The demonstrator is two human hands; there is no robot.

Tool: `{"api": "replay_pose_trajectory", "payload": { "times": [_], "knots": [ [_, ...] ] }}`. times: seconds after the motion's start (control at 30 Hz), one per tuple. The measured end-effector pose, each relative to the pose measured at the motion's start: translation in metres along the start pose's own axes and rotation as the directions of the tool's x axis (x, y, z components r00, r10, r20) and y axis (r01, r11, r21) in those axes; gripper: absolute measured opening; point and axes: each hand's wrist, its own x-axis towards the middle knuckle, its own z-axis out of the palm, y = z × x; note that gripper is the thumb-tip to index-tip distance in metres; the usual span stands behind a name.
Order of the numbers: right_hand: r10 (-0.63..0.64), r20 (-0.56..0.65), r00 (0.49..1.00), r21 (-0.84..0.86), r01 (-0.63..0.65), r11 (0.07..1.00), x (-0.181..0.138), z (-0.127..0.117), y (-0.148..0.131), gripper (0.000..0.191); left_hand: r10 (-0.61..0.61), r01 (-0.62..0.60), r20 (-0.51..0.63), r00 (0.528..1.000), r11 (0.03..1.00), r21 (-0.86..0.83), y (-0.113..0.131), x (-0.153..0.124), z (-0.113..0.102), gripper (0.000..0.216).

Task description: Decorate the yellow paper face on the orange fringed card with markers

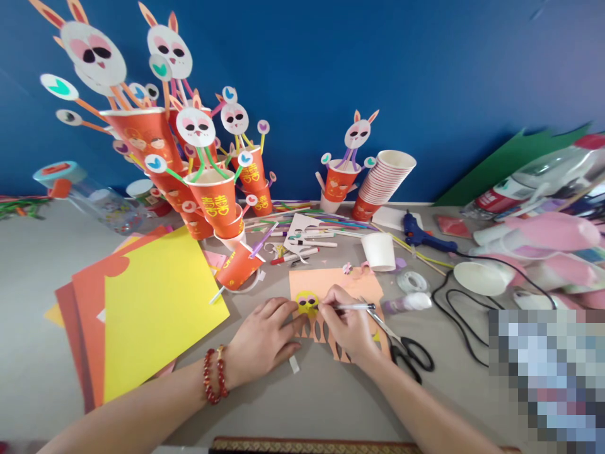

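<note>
A small yellow paper face (307, 300) with pink patches and dark eyes lies on a peach paper sheet (278, 279) whose lower edge is cut into leaf-shaped gaps. Fingertips of my left hand (265, 334) rest at its left side, the fingers loosely stretched over the table. My right hand (347, 325) pinches a clear-barrelled pen (355, 307), its tip at the face's right side. Black-handled scissors (410, 353) lie just right of my right hand, blades partly over the peach sheet.
Red paper cups (215, 205) with rabbit faces stand at the back left. Yellow paper (161, 315) lies left, and markers (312, 243) lie behind the peach sheet. A blue glue gun (428, 238) trails its black cord (454, 302) at the right. A white cup (379, 252) stands near.
</note>
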Motion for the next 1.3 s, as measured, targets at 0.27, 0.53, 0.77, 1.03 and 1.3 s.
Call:
{"api": "replay_pose_trajectory", "payload": {
  "times": [0.27,0.53,0.77,1.03,1.3],
  "knots": [
    [-0.007,0.003,1.000,0.004,0.007,1.000,0.0004,0.0001,-0.0003,0.020,0.004,-0.004,0.002,1.000,1.000,0.004,-0.0006,-0.0009,0.0005,0.041],
    [-0.007,0.014,1.000,0.003,0.007,1.000,-0.0004,-0.0001,0.0007,0.020,0.003,-0.003,0.012,1.000,1.000,-0.005,-0.0006,-0.0009,0.0001,0.042],
    [-0.009,0.019,1.000,0.003,0.009,1.000,0.0004,-0.0003,-0.0017,0.021,0.004,-0.004,0.006,1.000,1.000,-0.010,-0.0009,-0.0007,0.0007,0.042],
    [-0.024,-0.009,1.000,0.017,0.024,1.000,0.0000,0.0010,0.0008,0.019,0.000,0.000,0.007,1.000,1.000,0.007,-0.0007,-0.0006,0.0003,0.041],
    [-0.034,-0.016,0.999,0.005,0.034,0.999,-0.0003,0.0010,0.0010,0.020,0.003,-0.003,0.008,1.000,1.000,-0.010,-0.0016,-0.0012,0.0016,0.042]
  ]
}}
